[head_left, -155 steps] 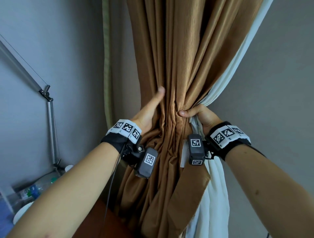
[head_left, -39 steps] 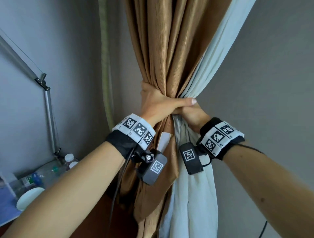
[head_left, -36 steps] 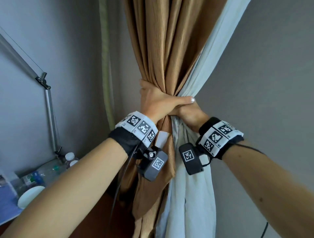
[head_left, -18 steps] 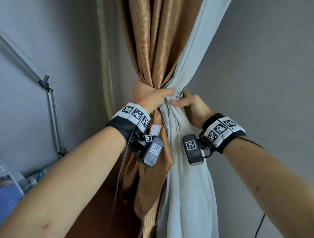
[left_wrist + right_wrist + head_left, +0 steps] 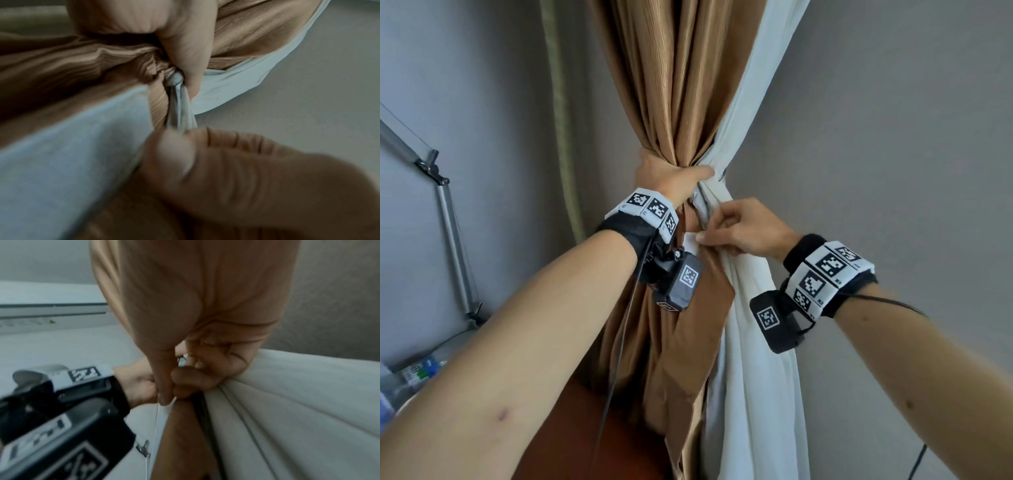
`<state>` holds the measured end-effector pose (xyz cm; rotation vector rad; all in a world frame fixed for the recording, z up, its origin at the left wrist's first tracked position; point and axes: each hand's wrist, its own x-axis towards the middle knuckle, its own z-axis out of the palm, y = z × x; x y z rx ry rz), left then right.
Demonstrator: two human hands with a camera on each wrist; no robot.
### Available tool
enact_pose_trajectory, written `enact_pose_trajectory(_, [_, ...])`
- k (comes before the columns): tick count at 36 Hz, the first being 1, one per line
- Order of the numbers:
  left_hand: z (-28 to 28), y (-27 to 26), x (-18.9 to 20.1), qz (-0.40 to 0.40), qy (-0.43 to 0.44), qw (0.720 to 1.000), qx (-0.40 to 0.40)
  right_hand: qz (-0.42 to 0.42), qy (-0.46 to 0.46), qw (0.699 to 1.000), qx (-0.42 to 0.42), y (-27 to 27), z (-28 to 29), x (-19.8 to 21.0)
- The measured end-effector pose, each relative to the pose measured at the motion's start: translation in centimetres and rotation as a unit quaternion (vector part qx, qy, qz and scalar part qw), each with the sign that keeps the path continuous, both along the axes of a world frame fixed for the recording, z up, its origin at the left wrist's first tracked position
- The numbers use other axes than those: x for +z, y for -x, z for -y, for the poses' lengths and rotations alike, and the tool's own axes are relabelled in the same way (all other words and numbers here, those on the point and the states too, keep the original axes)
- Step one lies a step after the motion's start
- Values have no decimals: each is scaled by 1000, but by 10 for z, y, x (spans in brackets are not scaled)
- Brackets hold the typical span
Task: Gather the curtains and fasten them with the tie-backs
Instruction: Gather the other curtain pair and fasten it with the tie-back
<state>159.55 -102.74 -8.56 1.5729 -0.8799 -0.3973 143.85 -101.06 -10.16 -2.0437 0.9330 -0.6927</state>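
Left hand clenches the gathered brown curtain and white curtain against the wall corner. Just below, right hand pinches a white tab; bare wall lies rightward.

1. Grey wall fills right side and left side of the head view, plain, matte.
2. Metal rod, silver, runs down the left wall; dark joint near its top where a second slanted bar meets it.
3. Pale green vertical strip on wall just left of the fabric.
4. Reddish-brown wooden surface, bottom centre, partly hidden.
5. Plastic bottle lower left, lying near the rod's base, label blurred.
6. Right wrist view: white ledge with grey horizontal rail, blurred.
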Motion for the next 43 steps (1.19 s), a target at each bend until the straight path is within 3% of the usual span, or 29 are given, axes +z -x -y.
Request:
enact_pose_trajectory(4, [3, 1, -2, 0, 5, 1000, 1, -82, 34, 996, -29, -1, -2, -9])
enact_pose_trajectory(14, [-5, 0, -3, 15, 27, 999, 12, -173, 114, 974, -90, 1, -6, -8])
enact_pose_trajectory(22, [-11, -5, -3, 23, 30, 999, 13, -149, 66, 981, -110, 7, -10, -2])
enact_pose_trajectory(25, [-16, -7, -3, 26, 34, 999, 15, -135, -38, 988, -66, 2, -16, -5])
enact_pose_trajectory(27, [-19, -9, -2, 27, 32, 999, 18, -144, -27, 988, -54, -1, -20, -7])
enact_pose_trajectory(31, [-26, -11, 0, 28, 17, 999, 23, -209, 92, 971, -73, -4, -21, -9])
enact_pose_trajectory(37, [-36, -13, 1, 28, 15, 999, 27, -288, 151, 939, -109, 2, -10, -3])
enact_pose_trajectory(43, [-45, -12, 3, 25, 11, 1000, 14, -368, 136, 906, -159, 22, 8, 0])
